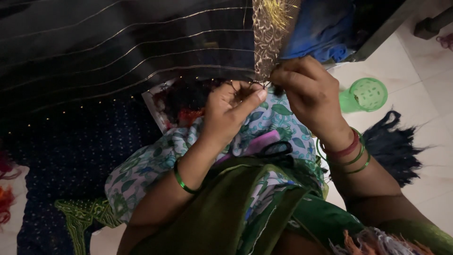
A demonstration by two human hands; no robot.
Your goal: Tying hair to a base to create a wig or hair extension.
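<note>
A black cloth with thin gold lines stretches across the top of the view. Its gold patterned border strip hangs down to my hands. My right hand pinches the strip's lower edge, fingers closed on it. My left hand is just to the left, thumb and fingers curled on dark threads at the same edge. Both wrists carry green bangles. Black scissors lie on my lap on the leaf-printed cloth.
A green plastic cup lies on the white tiled floor at the right. A bundle of dark blue threads lies beside my right forearm. Blue cloth is bunched at the top. Red and orange threads show at the left edge.
</note>
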